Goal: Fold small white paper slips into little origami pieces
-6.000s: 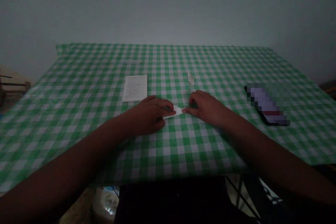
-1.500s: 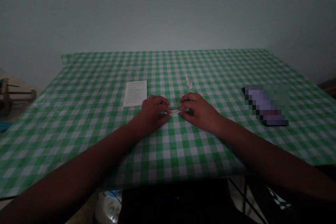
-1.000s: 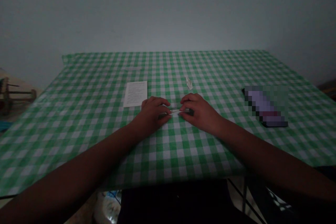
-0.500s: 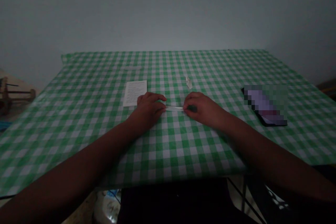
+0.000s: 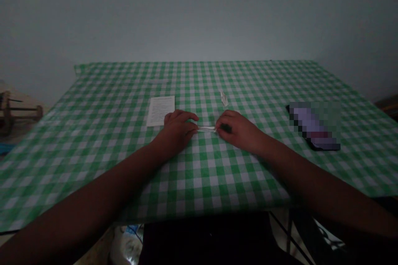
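Between my two hands stretches a thin white strip [image 5: 207,128], probably folded paper, just over the checked tablecloth. My left hand [image 5: 178,129] pinches its left end between thumb and fingers. At the other end, my right hand [image 5: 234,128] is closed in a pinch on the strip. Behind my left hand lies a white printed sheet [image 5: 161,109], its lower right corner covered by the fingers. A small folded piece of white paper [image 5: 224,98] rests beyond my right hand.
A green and white checked tablecloth [image 5: 214,182] covers the table. On the right lies a phone [image 5: 314,126] with a blurred-out screen. A faint, clear-looking strip [image 5: 158,81] is farther back on the left. A pale wall [image 5: 199,16] stands behind the table.
The right hand has shifted slightly left, so the hands are a little closer together. The strip now looks more creased, with separate edges showing. Both hands keep their hold.
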`<state>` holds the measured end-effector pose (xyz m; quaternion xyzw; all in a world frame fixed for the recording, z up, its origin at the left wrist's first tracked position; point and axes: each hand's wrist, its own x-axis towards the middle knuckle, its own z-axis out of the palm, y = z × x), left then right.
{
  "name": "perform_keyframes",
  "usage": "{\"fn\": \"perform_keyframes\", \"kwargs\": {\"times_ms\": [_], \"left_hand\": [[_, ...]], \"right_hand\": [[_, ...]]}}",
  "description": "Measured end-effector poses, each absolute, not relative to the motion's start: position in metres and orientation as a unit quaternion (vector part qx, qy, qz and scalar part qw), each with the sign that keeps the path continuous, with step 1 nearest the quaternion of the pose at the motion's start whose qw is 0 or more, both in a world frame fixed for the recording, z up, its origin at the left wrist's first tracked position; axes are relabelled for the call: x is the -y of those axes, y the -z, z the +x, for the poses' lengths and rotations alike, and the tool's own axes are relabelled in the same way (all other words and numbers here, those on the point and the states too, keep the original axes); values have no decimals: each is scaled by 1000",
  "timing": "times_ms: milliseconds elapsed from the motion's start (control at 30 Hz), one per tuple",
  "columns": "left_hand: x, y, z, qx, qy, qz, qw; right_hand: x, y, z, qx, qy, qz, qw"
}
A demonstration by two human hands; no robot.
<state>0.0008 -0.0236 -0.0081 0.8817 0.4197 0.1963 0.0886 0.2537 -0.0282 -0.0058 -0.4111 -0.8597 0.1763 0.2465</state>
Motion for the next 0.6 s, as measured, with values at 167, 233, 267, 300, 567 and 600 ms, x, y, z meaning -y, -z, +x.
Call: {"fn": "perform_keyframes", "kwargs": {"times_ms": [167, 233, 267, 300, 567, 600], "left_hand": [[23, 9, 0, -422, -211, 877, 92], [22, 10, 1, -425, -216, 874, 93], [22, 10, 1, -427, -217, 873, 93], [22, 10, 1, -428, -218, 872, 92], [21, 9, 1, -432, -209, 873, 93], [21, 9, 1, -430, -208, 874, 91]], "right_hand": [[31, 3, 248, 842, -158, -446, 259], [33, 2, 247, 847, -158, -439, 256], [33, 1, 247, 850, -155, -435, 255], [34, 1, 247, 852, -149, -431, 256], [32, 7, 249, 855, -110, -452, 229], [32, 7, 249, 855, -109, -454, 226]]}}
